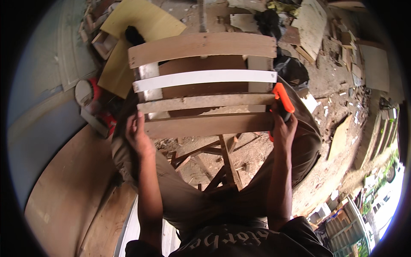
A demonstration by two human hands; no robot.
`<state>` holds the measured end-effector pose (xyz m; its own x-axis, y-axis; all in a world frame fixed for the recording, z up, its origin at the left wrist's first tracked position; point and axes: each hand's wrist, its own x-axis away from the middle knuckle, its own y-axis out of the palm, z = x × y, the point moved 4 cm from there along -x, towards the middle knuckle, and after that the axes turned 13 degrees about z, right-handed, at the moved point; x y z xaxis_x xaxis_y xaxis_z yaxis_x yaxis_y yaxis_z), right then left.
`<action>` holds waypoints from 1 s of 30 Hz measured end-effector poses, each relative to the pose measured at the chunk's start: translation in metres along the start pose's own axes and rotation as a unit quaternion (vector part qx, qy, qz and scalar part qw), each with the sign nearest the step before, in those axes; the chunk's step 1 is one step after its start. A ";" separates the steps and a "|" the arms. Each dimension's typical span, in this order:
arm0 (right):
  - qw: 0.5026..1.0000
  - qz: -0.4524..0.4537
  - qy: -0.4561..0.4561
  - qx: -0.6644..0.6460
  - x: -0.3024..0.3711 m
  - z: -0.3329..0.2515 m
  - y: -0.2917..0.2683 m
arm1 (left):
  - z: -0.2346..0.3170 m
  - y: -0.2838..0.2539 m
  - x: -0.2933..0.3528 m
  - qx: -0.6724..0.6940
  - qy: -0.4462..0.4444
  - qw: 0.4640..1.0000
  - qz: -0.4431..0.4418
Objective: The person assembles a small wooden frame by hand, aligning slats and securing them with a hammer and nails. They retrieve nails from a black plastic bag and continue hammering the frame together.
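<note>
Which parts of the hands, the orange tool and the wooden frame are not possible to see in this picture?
- Head view: the lower part of the orange tool is wrapped by the right hand.
- Head view: the left hand shows its back only; its fingertips sit against the slat.
- Head view: the frame's side rails are mostly covered by the slats.
- Head view: the red object is partly hidden behind boards.

1. Single view: head-worn fisheye camera, the left one of a side-by-side pair.
2. Faces steeply down over the person's chest and lap; forearms enter from the lower edge.
3. Near range: slatted wooden frame (205, 90) fills the upper centre, close to the lens.
4. Straight slats bow toward the rim; dark vignette rings the picture.
5. No second view supplied; overlap not assessable.
</note>
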<state>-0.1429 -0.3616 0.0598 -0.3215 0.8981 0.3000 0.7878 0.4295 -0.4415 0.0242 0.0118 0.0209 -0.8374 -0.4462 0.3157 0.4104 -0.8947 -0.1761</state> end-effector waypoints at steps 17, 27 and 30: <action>0.990 -0.028 -0.140 0.002 -0.005 -0.006 0.003 | 0.001 0.007 0.000 -0.019 0.138 0.990 -0.003; 0.993 -0.039 -0.116 -0.004 -0.014 0.015 -0.001 | -0.006 0.008 -0.004 0.009 0.120 0.993 -0.021; 0.991 -0.044 -0.121 -0.022 -0.017 0.017 -0.001 | -0.008 0.008 -0.006 0.008 0.121 0.992 -0.032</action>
<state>-0.1472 -0.3754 0.0405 -0.5031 0.8556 0.1217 0.7713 0.5081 -0.3834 0.0299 0.0078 0.0105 -0.9233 -0.3729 0.0920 0.3578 -0.9221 -0.1471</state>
